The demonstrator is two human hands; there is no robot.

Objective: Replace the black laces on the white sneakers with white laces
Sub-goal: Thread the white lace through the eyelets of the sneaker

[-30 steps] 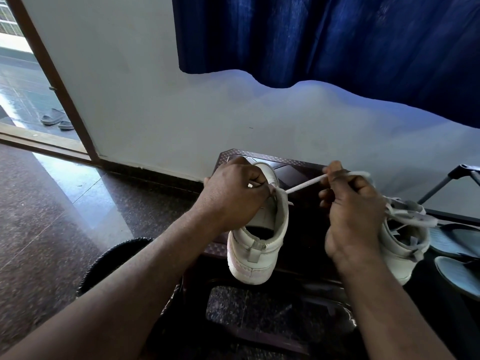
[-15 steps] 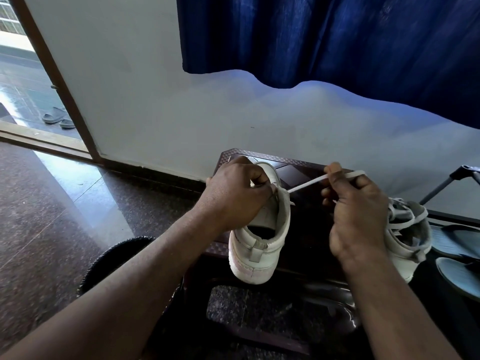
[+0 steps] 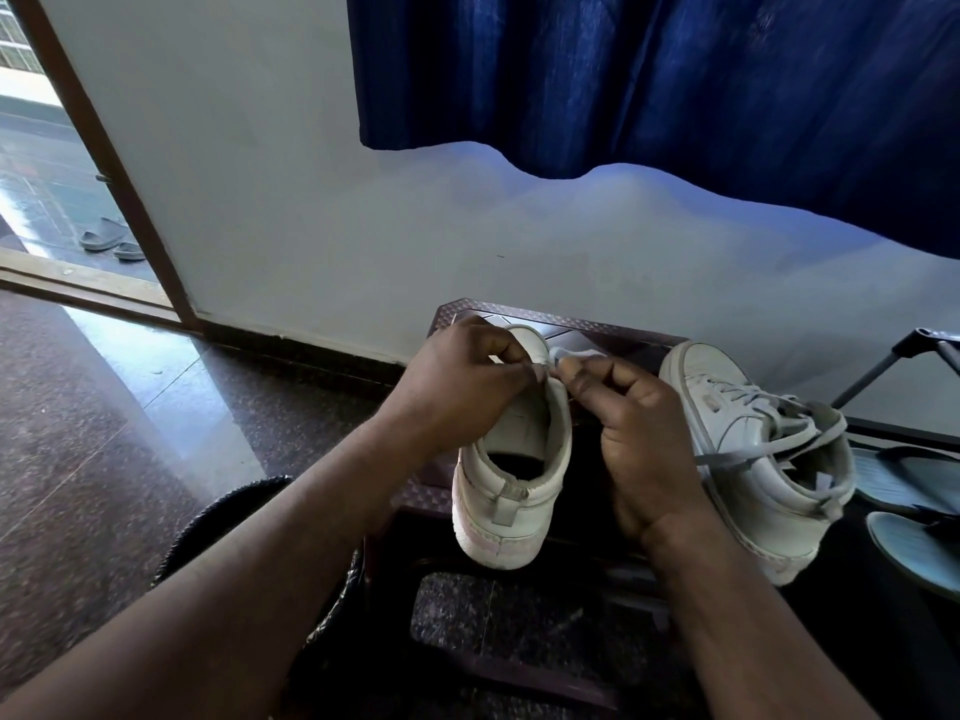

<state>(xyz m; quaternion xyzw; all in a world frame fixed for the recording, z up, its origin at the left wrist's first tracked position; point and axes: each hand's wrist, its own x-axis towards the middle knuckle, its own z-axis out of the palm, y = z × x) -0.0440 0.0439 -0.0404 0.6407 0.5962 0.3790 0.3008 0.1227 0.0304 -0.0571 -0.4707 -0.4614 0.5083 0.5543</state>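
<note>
From the head view, a dark brown stool (image 3: 618,332) stands against the pale wall (image 3: 311,200). Over the middle of the stool, the left hand (image 3: 462,392) grips the near sneaker (image 3: 511,491). Its fingers curl over the top edge of the upper, with thumb and forefinger pinched together at the eyelet row. The sneaker's heel points at the camera and overhangs the stool's front edge, and its open mouth shows only a dark inside. Whether its sole rests on the stool cannot be told.

The right hand (image 3: 639,444) meets the left just above this sneaker's opening. Its fingers are bent, and thumb and forefinger pinch the white lace (image 3: 574,352); a short pale piece shows past the fingertips.

At the stool's right end lies the second sneaker (image 3: 727,511), toe toward the wall. A threaded lace (image 3: 748,402) crosses its eyelets, and loose ends trail across its mouth. Right of the stool lie two blue-grey sandals (image 3: 909,480).

A blue curtain (image 3: 649,80) hangs above the stool. Far to the stool's left is an open doorway, with a pair of slippers (image 3: 111,241) on the wet floor beyond it.
</note>
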